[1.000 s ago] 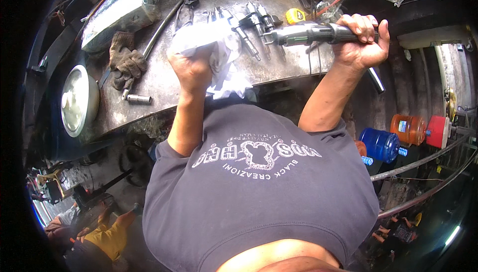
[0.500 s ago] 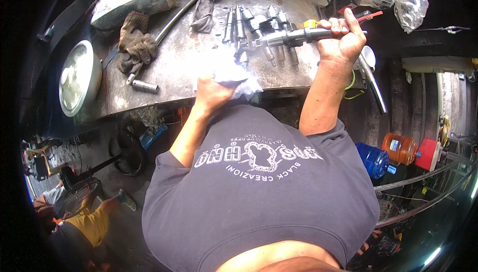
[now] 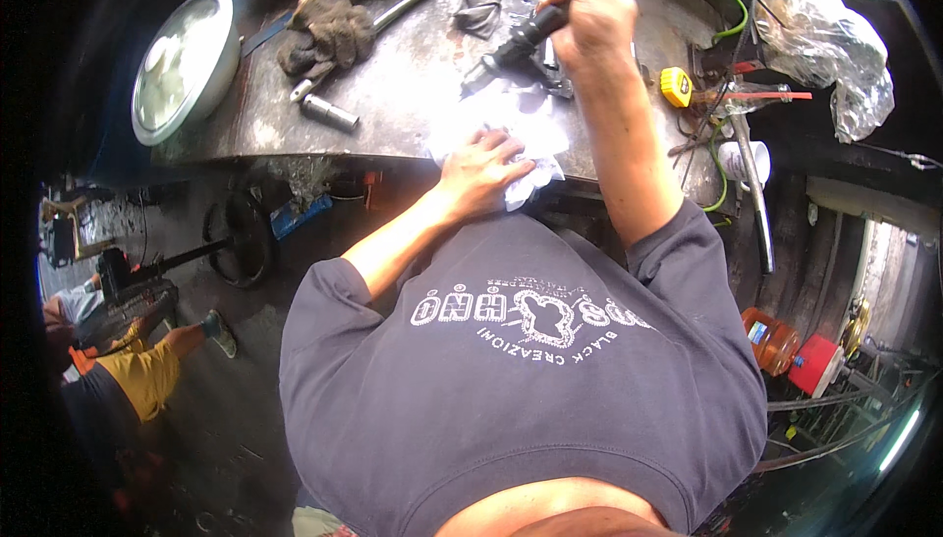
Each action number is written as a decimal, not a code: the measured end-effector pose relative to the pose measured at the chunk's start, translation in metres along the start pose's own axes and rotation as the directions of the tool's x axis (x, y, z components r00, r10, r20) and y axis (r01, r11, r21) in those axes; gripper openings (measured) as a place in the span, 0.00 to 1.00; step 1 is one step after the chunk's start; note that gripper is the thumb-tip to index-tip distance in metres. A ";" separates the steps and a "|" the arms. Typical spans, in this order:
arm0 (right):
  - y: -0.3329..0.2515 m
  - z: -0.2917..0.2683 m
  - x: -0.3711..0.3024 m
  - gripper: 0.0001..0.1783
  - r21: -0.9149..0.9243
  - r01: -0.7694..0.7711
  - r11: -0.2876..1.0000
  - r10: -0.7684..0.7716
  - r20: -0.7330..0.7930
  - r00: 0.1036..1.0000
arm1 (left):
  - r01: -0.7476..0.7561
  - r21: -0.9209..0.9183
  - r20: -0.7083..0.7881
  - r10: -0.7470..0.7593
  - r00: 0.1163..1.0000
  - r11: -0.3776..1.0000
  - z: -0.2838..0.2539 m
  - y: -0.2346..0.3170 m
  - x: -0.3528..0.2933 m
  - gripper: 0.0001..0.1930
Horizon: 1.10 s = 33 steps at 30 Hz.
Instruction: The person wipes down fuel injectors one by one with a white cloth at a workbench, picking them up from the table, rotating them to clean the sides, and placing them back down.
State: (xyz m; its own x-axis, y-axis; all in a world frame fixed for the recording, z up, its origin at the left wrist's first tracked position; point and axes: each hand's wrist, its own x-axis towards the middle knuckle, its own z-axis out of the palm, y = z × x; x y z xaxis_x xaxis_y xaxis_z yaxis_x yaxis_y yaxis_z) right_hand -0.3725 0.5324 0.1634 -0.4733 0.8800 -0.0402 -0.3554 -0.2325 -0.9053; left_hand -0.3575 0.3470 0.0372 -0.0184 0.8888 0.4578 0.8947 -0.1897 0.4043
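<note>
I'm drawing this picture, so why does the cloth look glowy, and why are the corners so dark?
In the head view, glare turns the cloth nearly pure white, hiding many folds; in that view, the dark tool shows better; in that view too, the corners likely fall outside the fisheye's round picture.

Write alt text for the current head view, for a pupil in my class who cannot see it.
A person's right hand grips a dark, rod-like part over a worn metal workbench, while the left hand rests on a bright white cloth at its near edge. A brown glove lies to the left, a yellow tape measure to the right.
</note>
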 end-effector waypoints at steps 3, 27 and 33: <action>0.024 0.024 -0.008 0.21 0.001 -0.132 0.991 0.132 -0.022 0.991 | -0.040 -0.060 -0.119 0.033 0.992 0.997 0.007 -0.007 -0.005 0.13; -0.051 -0.052 -0.133 0.30 -0.487 0.324 0.811 0.087 0.648 0.757 | -0.099 -0.620 -0.311 -0.127 0.942 0.779 -0.117 0.050 0.069 0.24; -0.057 -0.131 -0.138 0.27 -0.255 0.267 0.929 -0.183 0.309 0.933 | 0.492 0.022 -0.251 -0.472 0.845 0.870 -0.153 -0.088 0.048 0.37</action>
State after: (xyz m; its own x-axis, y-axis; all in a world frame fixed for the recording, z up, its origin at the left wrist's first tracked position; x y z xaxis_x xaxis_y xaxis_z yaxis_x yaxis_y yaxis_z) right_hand -0.1814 0.4785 0.1656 -0.6257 0.7359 0.2588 -0.2508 0.1244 -0.9600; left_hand -0.5058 0.3423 0.1449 -0.5498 0.7360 0.3950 0.7793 0.2817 0.5598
